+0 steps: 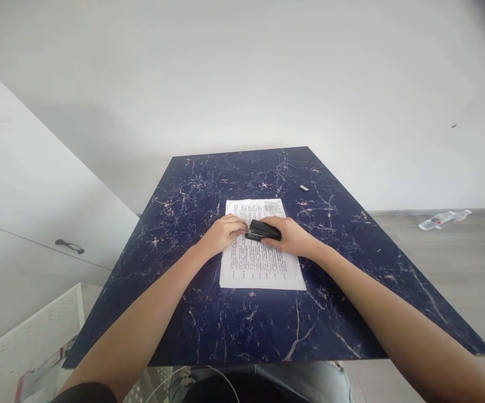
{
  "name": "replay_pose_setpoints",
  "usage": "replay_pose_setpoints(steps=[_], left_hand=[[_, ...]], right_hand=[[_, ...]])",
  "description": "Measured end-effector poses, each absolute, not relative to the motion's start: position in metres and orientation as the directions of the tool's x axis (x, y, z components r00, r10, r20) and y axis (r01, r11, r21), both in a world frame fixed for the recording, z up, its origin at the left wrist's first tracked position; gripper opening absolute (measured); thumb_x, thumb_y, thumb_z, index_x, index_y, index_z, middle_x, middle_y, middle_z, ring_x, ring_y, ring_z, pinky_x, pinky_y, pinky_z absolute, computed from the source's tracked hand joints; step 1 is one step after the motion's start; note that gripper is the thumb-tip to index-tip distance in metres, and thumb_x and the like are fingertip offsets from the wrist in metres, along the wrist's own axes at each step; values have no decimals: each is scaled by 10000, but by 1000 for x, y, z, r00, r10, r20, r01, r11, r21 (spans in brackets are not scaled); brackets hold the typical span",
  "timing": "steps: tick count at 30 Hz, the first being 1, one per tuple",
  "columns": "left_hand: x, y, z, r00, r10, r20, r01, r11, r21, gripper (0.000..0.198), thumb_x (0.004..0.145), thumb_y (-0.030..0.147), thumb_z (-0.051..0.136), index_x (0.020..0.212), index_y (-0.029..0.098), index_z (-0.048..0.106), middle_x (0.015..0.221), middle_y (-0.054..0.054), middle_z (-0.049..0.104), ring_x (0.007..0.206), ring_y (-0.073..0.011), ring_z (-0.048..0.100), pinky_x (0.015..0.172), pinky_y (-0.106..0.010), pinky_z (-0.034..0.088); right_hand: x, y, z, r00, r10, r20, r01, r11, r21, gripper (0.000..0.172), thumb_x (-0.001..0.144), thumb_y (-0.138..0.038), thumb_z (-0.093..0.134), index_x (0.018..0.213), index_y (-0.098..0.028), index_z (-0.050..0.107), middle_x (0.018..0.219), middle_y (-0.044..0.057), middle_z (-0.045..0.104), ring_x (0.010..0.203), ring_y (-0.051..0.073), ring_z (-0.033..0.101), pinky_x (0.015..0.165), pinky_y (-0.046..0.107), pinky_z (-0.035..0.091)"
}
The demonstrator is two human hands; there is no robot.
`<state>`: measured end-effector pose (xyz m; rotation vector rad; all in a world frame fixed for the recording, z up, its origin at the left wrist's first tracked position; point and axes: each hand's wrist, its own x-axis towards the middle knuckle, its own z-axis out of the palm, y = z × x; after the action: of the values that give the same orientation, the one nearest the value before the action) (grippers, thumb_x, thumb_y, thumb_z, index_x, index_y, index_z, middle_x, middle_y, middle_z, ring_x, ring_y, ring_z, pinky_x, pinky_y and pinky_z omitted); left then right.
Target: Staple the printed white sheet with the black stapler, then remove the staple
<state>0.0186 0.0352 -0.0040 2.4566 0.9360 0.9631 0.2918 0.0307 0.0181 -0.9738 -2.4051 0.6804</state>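
Note:
A black stapler lies in my right hand, which is closed around its rear part. Its front end points left, and a little metal shows there between the upper and lower parts. My left hand is at that front end with its fingers drawn together and the tips by the metal. Whatever is between those fingertips is too small to make out. Beneath both hands, printed paper lies on the dark blue marbled table, its lines of text running up and down the page.
A small pale strip-like piece rests on the table, beyond the paper to the right. The white wall stands behind the table. To the left is a white cabinet with a dark handle. A clear plastic item lies on the floor at right.

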Motion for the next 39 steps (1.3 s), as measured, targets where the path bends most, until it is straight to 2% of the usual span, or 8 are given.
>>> replay_pose_setpoints(steps=[3, 5, 12, 23, 30, 34, 36, 39], left_hand=[[6, 37, -2, 548, 749, 373, 481, -647, 592, 239, 984, 231, 624, 1170, 283, 764, 1175, -65, 779, 1079, -233, 742, 974, -450, 604], [-2, 38, -2, 554, 777, 299, 485, -593, 643, 293, 986, 218, 607, 1238, 292, 738, 1180, -62, 783, 1075, -232, 755, 966, -439, 616], [5, 35, -1, 557, 780, 283, 433, -564, 703, 246, 949, 199, 643, 1154, 267, 760, 1067, -54, 808, 1007, -221, 777, 936, -407, 632], [38, 35, -17, 501, 746, 438, 566, -666, 486, 278, 922, 72, 629, 1134, 233, 711, 1008, -57, 790, 932, -241, 745, 886, -457, 580], [40, 32, -10, 454, 782, 427, 616, -622, 483, 202, 907, 91, 672, 1055, 228, 696, 983, -48, 763, 927, -240, 712, 879, -439, 540], [35, 28, -5, 267, 857, 441, 747, -473, 467, 71, 969, 263, 653, 1024, 228, 680, 1020, -58, 743, 994, -259, 664, 932, -459, 502], [33, 26, -5, 150, 885, 441, 852, -342, 396, 216, 1006, 358, 592, 1153, 220, 668, 1167, -108, 709, 1114, -311, 612, 969, -500, 476], [33, 24, -9, 82, 924, 374, 935, -201, 292, 453, 993, 459, 589, 1367, 205, 579, 1374, -176, 602, 1267, -393, 516, 1023, -567, 430]], right_hand=[[297, 33, 19, -660, 720, 216, 505, 638, -581, 475, 841, -308, 752, 1304, -269, 656, 1121, 62, 758, 941, 252, 712, 807, 418, 564], [301, 35, 21, -669, 715, 202, 490, 628, -604, 525, 812, -299, 767, 1325, -284, 654, 1123, 53, 764, 930, 241, 723, 802, 407, 575], [303, 39, 23, -660, 719, 216, 485, 628, -608, 210, 787, -280, 771, 996, -261, 762, 895, 16, 767, 763, 205, 701, 677, 348, 530], [297, 40, 17, -652, 732, 199, 530, 628, -570, 228, 776, -278, 803, 999, -289, 757, 864, -8, 763, 762, 212, 693, 686, 360, 508], [289, 35, 19, -646, 740, 188, 608, 647, -461, 296, 789, -312, 815, 1070, -286, 725, 907, 14, 764, 774, 231, 690, 656, 351, 490], [284, 27, 21, -613, 768, 183, 690, 634, -349, 404, 866, -441, 761, 1204, -244, 663, 984, 66, 756, 802, 256, 688, 640, 357, 484], [282, 24, 22, -612, 771, 179, 703, 633, -325, 394, 906, -435, 724, 1239, -243, 636, 1013, 69, 753, 815, 250, 686, 638, 347, 481], [280, 22, 24, -626, 753, 202, 691, 656, -304, 391, 956, -385, 671, 1318, -261, 589, 1091, 75, 745, 873, 249, 686, 658, 340, 484]])
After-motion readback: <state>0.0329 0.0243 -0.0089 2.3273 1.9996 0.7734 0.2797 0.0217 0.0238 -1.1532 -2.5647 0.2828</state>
